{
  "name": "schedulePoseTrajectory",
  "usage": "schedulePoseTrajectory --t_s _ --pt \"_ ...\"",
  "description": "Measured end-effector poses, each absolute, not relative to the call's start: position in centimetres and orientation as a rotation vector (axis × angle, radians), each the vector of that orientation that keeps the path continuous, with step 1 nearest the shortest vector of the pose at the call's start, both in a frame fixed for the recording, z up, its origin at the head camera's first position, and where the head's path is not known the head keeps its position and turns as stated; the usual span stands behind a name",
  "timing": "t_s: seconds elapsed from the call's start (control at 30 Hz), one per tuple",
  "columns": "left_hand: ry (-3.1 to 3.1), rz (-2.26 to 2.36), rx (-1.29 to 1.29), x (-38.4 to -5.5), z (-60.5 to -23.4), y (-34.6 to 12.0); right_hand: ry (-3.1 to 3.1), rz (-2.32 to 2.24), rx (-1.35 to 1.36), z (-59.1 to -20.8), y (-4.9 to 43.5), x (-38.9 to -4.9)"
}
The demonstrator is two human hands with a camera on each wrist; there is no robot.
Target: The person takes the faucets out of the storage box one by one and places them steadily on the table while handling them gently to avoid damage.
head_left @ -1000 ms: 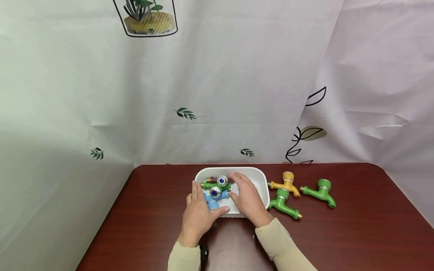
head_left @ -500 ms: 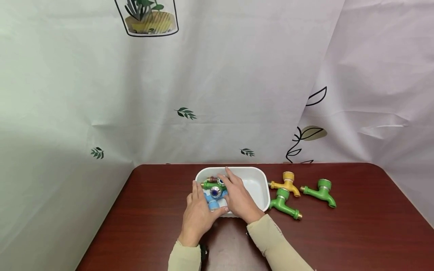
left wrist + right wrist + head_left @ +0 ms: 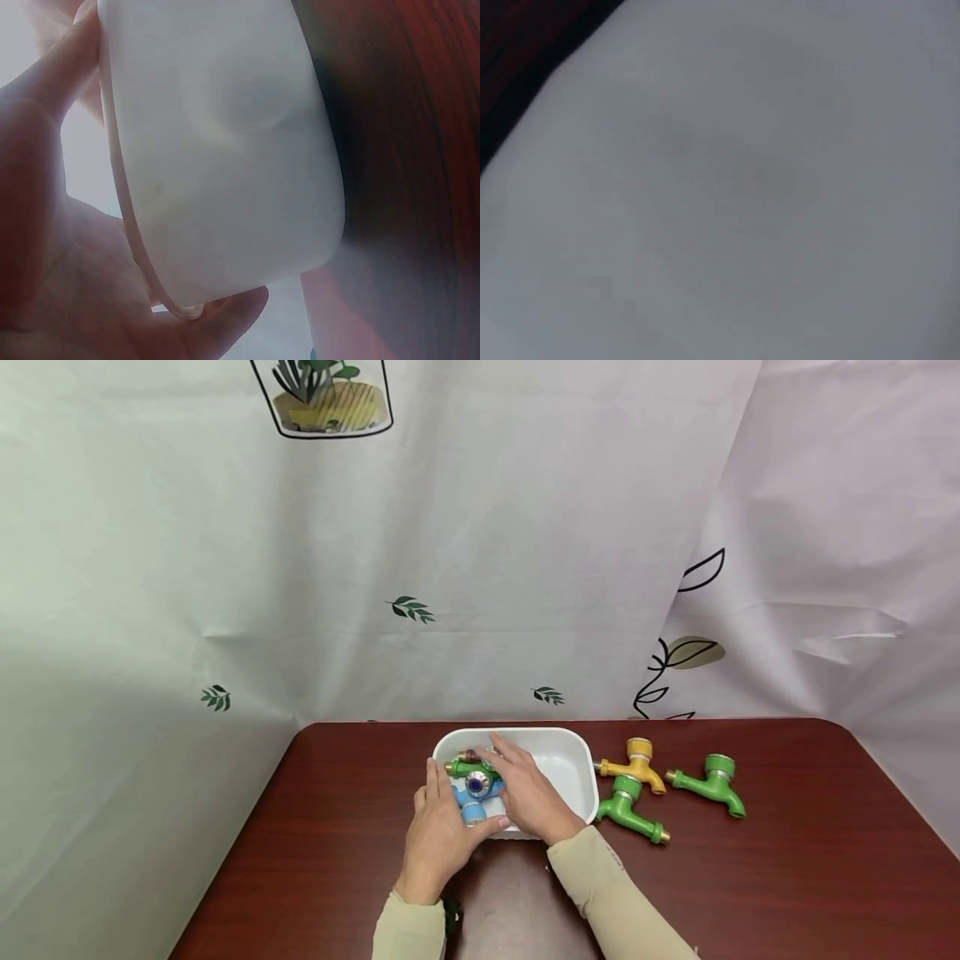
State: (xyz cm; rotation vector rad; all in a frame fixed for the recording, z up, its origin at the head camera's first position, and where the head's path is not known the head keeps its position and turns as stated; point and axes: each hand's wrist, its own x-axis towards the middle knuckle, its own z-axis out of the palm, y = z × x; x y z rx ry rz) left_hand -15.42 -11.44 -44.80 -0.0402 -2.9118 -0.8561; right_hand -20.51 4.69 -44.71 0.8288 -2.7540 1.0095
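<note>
- Taps: 3 visible in L half of tray: blue tap (image 3: 472, 812) nearest, green tap (image 3: 459, 768) behind it, brown tap (image 3: 468, 756) at back, mostly hidden.
- Silver knob (image 3: 477, 783) sits amid them, blue centre up; can't tell which tap it's on.
- R hand (image 3: 528, 793): inside tray, fingers reaching over the back taps; thumb & contact hidden, so can't tell how far open or if it has hold of one.
- L hand (image 3: 438, 839): on tray's near-L corner, thumb over near rim, fingers along L side; opened just enough to span the corner, has hold of tray only.
- Tray (image 3: 567, 777): white, upright on table, R half bare.
- Outside, R of tray: yellow tap (image 3: 633, 768), front green tap (image 3: 628, 810) just before it, far-R green tap (image 3: 711, 787) just beyond yellow's spout.
- Progress (my read): approx. half by count, 3 in, 3 out; back tap prob. being settled.
- Table (image 3: 780, 860): dark red wood. R wrist cam: blurred white, no detail.
</note>
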Motion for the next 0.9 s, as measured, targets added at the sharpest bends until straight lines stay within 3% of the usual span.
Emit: schedulePoseTrajectory --t_s 0.9 --pt "-2.923 -0.862 0.007 -15.39 -44.62 -11.34 -2.656 0.986 0.535 -45.14 4.57 -20.91"
